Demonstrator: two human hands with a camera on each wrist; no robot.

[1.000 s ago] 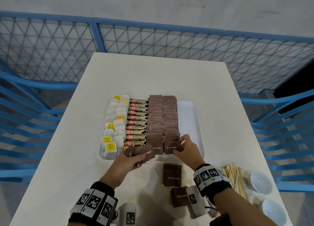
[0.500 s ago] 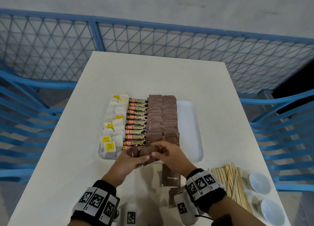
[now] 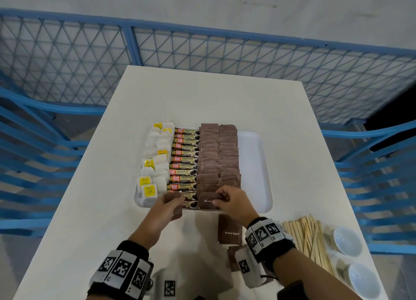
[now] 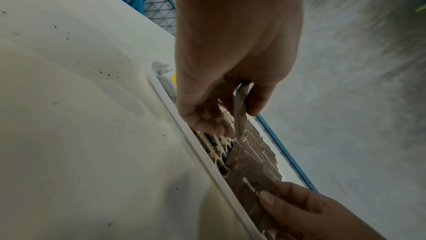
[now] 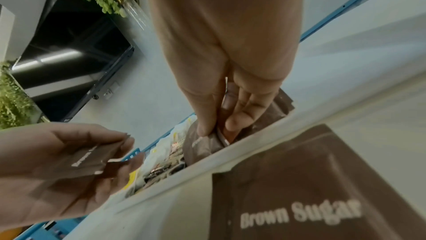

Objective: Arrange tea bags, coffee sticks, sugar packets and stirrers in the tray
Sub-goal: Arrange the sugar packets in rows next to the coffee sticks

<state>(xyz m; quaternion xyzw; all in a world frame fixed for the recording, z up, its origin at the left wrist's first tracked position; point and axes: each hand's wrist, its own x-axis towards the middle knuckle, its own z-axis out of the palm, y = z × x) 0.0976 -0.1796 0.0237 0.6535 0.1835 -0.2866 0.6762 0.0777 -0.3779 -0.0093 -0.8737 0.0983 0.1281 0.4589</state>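
Four columns fill the white tray (image 3: 258,164): tea bags (image 3: 155,162), coffee sticks (image 3: 184,162), and two rows of brown sugar packets (image 3: 219,155). Only your head view shows the stirrers (image 3: 308,236) lying on the table (image 3: 202,92) beside two small bowls (image 3: 345,240). Your right hand (image 3: 234,201) pinches a packet (image 3: 208,201) at the tray's near edge; your left hand (image 3: 166,206) grips a few more packets (image 3: 174,206).

The tray (image 3: 265,164) is packed across its left part with tea bags (image 3: 155,164), coffee sticks (image 3: 184,160) and sugar packets (image 3: 219,155); only its right strip lies bare. Both hands block its near edge. Stirrers (image 3: 308,239) and two small bowls (image 3: 346,241) crowd the table's (image 3: 213,96) near right corner; the far half is open.
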